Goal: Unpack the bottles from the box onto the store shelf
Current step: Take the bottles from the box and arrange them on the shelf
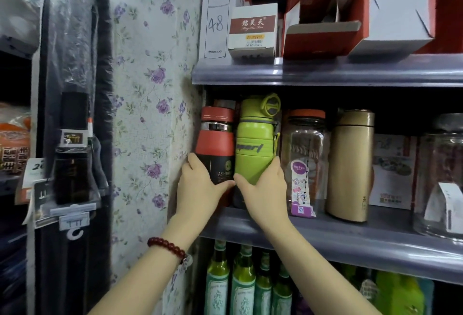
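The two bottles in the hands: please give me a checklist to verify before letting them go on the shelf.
1. Left hand grips red bottle: ok.
2. Right hand grips green bottle: ok.
3. Both bottles upright: ok.
4. Bottle bases flat on shelf: cannot tell, the hands hide them.
5. Green bottle clear of glass jar: not ok, the right fingers fill the narrow gap.
6. Caps clear the upper shelf: ok.
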Demonstrator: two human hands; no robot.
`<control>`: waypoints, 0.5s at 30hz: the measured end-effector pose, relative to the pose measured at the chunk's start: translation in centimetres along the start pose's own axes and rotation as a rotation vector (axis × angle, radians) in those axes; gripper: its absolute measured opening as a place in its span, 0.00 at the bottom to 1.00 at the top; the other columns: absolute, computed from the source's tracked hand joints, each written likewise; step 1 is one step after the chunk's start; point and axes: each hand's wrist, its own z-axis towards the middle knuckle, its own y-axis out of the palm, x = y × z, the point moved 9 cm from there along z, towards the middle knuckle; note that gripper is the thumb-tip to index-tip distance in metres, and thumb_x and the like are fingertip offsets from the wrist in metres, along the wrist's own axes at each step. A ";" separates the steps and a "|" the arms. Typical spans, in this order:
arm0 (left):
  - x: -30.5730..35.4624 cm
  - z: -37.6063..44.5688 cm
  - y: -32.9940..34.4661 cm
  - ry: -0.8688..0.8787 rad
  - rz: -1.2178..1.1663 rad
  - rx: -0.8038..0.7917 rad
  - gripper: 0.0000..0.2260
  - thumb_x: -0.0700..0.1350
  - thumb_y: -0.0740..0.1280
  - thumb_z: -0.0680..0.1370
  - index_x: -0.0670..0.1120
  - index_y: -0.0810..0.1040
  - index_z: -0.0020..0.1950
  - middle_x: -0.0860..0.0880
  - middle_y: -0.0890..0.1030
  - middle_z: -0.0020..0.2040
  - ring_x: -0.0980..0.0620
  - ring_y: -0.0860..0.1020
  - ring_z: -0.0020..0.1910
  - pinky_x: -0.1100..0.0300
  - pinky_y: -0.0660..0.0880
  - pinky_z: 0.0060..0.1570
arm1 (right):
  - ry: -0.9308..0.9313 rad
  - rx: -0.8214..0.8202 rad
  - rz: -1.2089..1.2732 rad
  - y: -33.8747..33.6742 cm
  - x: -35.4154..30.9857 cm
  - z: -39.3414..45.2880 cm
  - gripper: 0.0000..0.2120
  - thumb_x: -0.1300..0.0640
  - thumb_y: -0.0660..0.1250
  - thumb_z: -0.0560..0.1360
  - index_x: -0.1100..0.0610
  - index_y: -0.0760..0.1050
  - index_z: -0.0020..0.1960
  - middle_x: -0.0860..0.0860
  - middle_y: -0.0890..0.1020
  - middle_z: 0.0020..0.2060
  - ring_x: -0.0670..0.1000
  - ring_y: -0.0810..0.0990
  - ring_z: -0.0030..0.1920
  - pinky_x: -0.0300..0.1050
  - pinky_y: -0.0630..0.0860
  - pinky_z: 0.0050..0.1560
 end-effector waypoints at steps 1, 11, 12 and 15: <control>0.1 0.1 0.0 -0.006 -0.004 -0.002 0.42 0.58 0.77 0.63 0.37 0.63 0.66 0.38 0.73 0.61 0.37 0.74 0.60 0.50 0.71 0.53 | 0.025 0.009 0.014 0.0 0.0 0.3 0.41 0.50 0.73 0.70 0.63 0.55 0.74 0.59 0.68 0.69 0.58 0.67 0.68 0.49 0.68 0.66; -2.0 1.1 0.6 -0.056 -0.329 -0.182 0.32 0.49 0.78 0.67 0.43 0.68 0.65 0.46 0.79 0.60 0.47 0.77 0.58 0.62 0.69 0.51 | 0.073 0.051 0.028 -0.8 0.8 1.5 0.38 0.50 0.76 0.64 0.56 0.62 0.68 0.56 0.77 0.59 0.59 0.76 0.60 0.53 0.74 0.58; -2.1 1.2 0.7 -0.060 -0.350 -0.197 0.31 0.48 0.77 0.67 0.44 0.68 0.66 0.47 0.79 0.60 0.48 0.78 0.58 0.61 0.69 0.52 | 0.071 0.043 0.044 -0.9 0.9 1.5 0.37 0.51 0.76 0.65 0.56 0.63 0.68 0.56 0.78 0.58 0.58 0.77 0.59 0.53 0.75 0.58; -2.4 1.1 0.8 -0.051 -0.392 -0.200 0.30 0.47 0.76 0.68 0.47 0.69 0.66 0.50 0.79 0.59 0.50 0.78 0.58 0.60 0.70 0.53 | 0.065 0.026 0.062 -0.9 1.0 1.6 0.35 0.51 0.75 0.65 0.55 0.64 0.67 0.55 0.79 0.57 0.57 0.78 0.58 0.52 0.75 0.58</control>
